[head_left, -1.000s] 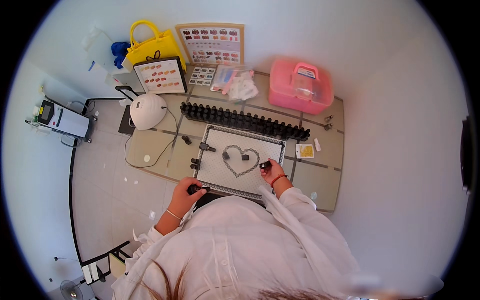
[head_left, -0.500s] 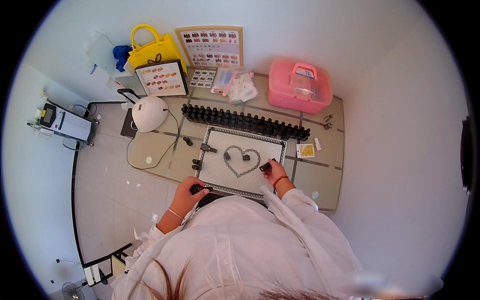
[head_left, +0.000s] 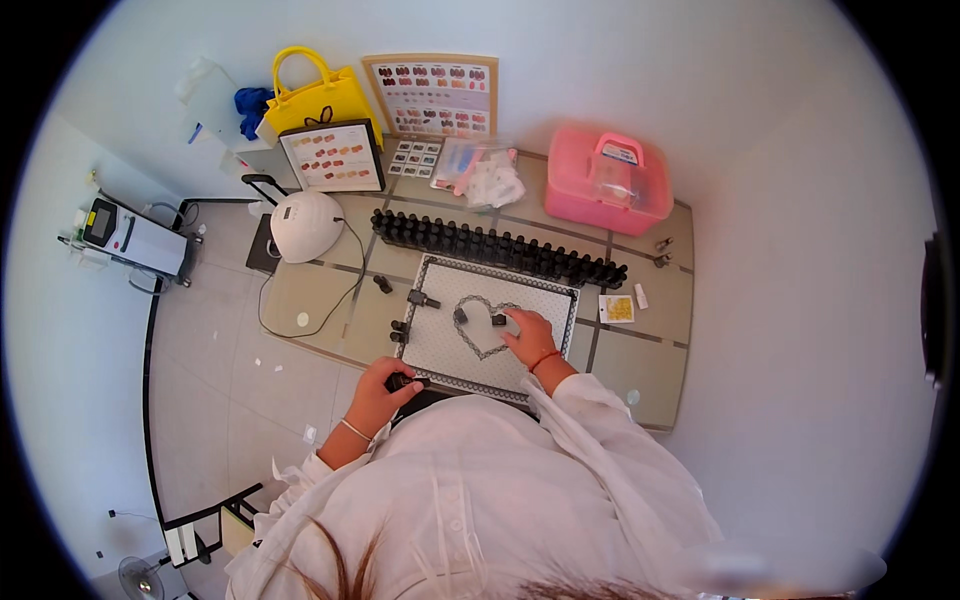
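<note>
A white dotted mat (head_left: pixel 440 345) lies on the glass table, with a heart outline (head_left: pixel 478 340) laid out on it. My right hand (head_left: pixel 528 337) rests on the heart's right side. Its fingers are spread and its fingertips are beside a small dark bottle (head_left: pixel 497 320). Another small dark bottle (head_left: pixel 460 315) stands at the heart's upper left. My left hand (head_left: pixel 380 388) is at the mat's near left corner, closed around a small dark bottle (head_left: pixel 406 380). White sleeves cover both forearms.
A long row of dark bottles (head_left: pixel 500 246) lines the mat's far edge. Behind it stand a pink carry case (head_left: pixel 605 182), a white dome lamp (head_left: pixel 305 225) with a cable, a framed sample display (head_left: pixel 333 157), a colour chart board (head_left: pixel 435 95) and a yellow bag (head_left: pixel 320 100).
My right hand has shifted slightly left, from the mat's right side onto the right lobe of the heart. The left hand has stayed at the near left corner.
</note>
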